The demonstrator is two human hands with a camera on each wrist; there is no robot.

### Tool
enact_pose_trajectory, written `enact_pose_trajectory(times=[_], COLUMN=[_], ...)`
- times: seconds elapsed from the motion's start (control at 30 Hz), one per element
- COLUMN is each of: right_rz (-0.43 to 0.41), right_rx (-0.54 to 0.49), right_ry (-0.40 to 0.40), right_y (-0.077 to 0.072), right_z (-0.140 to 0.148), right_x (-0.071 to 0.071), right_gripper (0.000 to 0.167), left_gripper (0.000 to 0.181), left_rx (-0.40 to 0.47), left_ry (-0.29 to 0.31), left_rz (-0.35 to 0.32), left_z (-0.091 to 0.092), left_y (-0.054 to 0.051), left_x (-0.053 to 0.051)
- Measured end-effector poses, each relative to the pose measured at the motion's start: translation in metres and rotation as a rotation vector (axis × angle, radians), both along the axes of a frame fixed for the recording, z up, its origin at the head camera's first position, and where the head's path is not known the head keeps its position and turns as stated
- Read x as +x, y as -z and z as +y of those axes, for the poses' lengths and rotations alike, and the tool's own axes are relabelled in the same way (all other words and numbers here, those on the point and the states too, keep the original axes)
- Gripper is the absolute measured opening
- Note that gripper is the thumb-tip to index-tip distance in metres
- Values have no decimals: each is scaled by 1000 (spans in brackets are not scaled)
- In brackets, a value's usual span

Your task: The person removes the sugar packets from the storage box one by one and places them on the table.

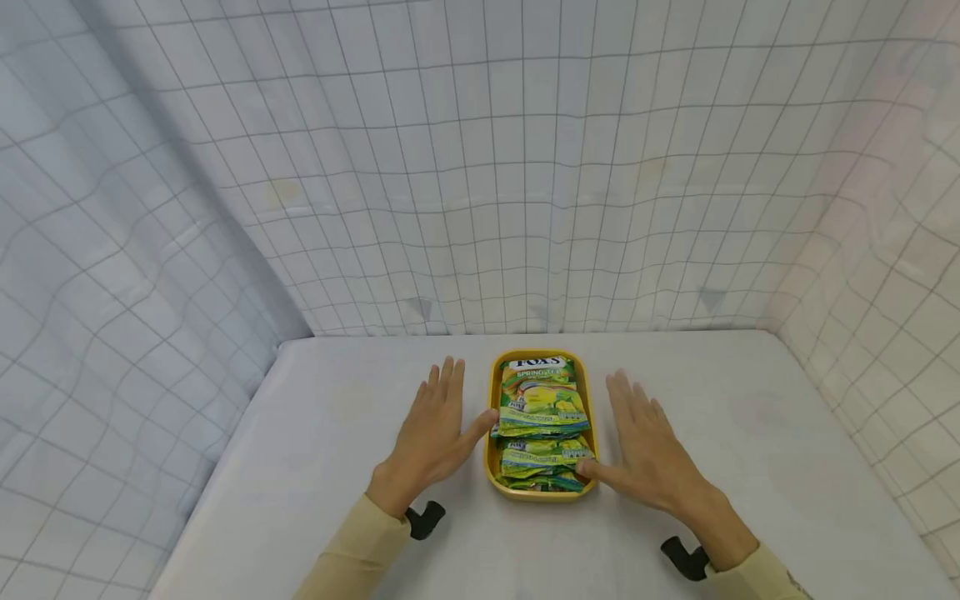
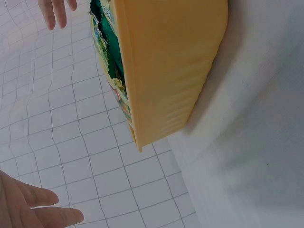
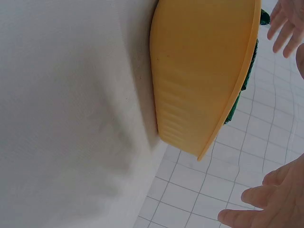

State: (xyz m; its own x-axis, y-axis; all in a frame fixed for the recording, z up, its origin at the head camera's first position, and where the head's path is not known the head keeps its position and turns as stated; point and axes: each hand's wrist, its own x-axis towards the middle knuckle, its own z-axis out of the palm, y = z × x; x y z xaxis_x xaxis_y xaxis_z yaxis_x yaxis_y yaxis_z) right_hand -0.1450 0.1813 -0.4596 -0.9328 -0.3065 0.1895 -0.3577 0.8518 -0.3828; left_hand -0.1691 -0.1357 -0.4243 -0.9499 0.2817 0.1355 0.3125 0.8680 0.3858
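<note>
A yellow tray (image 1: 542,496) holds several green and yellow candy packets (image 1: 543,408), the rearmost lettered FOX'S. To its left is my left hand (image 1: 433,433), fingers straight and thumb pointing at the tray's left rim. My right hand (image 1: 648,454) is on the other side, fingers extended, its thumb over the lower right rim. Whether either thumb touches the tray or packets, I cannot tell. The left wrist view shows the tray's side (image 2: 171,61) beyond the fingers (image 2: 57,216); the right wrist view shows its opposite side (image 3: 204,71) and the right fingers (image 3: 256,199).
The tray stands on a white table (image 1: 337,400) near its back part. White cloth with a grid pattern (image 1: 517,167) hangs behind the table and along both sides. A black strap piece (image 1: 426,520) is at the left wrist, another (image 1: 684,558) at the right.
</note>
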Motion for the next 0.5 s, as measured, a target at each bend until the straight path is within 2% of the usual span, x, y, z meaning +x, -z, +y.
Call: enact_pose_trajectory(times=[0.2,0.5], right_rz=[22,30], right_rx=[-6,-25], right_ry=[-9,-29], right_y=[3,8], right_z=[-3,-7], right_x=[2,3], right_gripper=[131,134], left_gripper=[95,100], left_rx=[55,180], left_ry=[25,25], left_rz=[-7,-50], left_z=[6,22], left_y=[-2,-3], left_x=[-4,-13])
